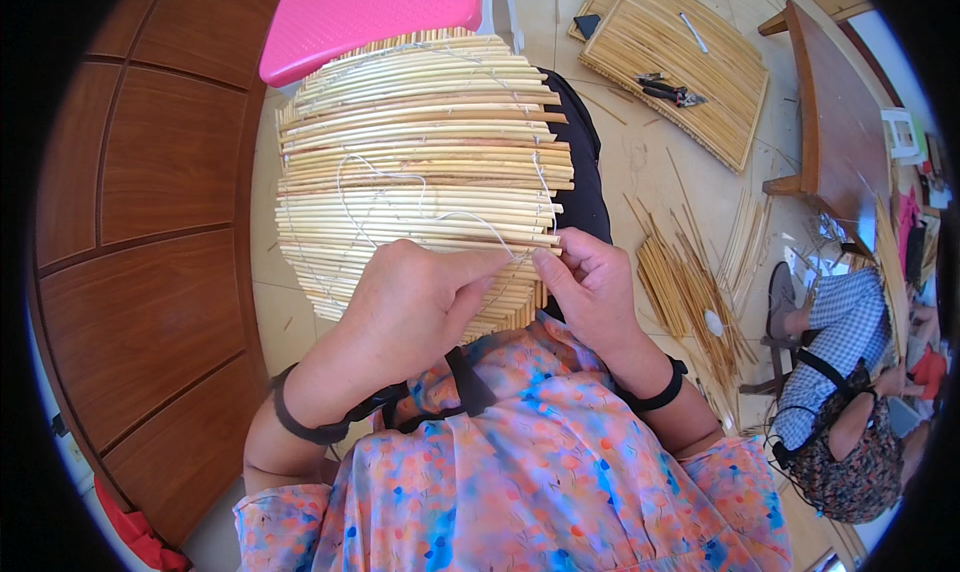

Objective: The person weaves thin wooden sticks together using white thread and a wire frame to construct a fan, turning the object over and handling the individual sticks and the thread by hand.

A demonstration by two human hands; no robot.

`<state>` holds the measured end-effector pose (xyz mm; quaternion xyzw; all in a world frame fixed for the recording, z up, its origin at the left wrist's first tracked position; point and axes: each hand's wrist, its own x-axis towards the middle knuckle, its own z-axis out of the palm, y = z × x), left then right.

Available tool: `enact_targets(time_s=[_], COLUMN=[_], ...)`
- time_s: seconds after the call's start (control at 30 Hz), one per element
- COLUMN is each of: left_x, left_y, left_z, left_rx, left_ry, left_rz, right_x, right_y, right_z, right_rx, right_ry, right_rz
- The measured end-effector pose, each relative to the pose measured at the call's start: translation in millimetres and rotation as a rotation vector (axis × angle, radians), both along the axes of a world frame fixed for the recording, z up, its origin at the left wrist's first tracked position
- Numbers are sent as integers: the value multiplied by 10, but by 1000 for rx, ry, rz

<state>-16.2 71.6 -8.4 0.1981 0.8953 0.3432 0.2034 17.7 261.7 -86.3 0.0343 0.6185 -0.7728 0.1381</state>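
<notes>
A round panel of pale reed stalks, tied in rows with thin white string, lies across my lap. My left hand is over its lower part, thumb and forefinger pinching the white string close to the right edge. A loose loop of that string curves over the stalks. My right hand grips the panel's right edge, its thumb on the stalk ends and its fingers curled beside them. The two hands' fingertips nearly meet.
A pink stool stands beyond the panel. On the floor at right lie a rectangular reed panel bearing pliers, loose reeds and a ball of white string. A wooden bench and a seated co-worker are farther right; wooden cabinet doors rise at left.
</notes>
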Motion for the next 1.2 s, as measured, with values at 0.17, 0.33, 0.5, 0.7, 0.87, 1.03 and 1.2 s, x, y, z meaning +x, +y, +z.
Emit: enact_targets(time_s=[0.17,0.33,0.5,0.7,0.87,1.03,1.2], left_x=[-11,-63,-25,-6,-11,-18,-22], left_y=[-24,-30,-51,-63,-24,-10,1], left_z=[28,183,154,56,75,95,96], left_rx=[26,-19,34,89,55,48,63], left_ry=[61,44,21,-16,9,28,35], left_rz=[-59,-144,-122,-73,-80,-75,-69], right_x=[46,60,90,93,95,90,89], right_y=[-31,-57,-46,-40,-33,-26,-13], right_z=[5,89,116,81,86,107,112], right_rx=[15,38,42,25,14,-4,-1], right_ry=[22,104,133,141,145,137,137], right_rz=[-7,-32,-60,-94,-107,-97,-106])
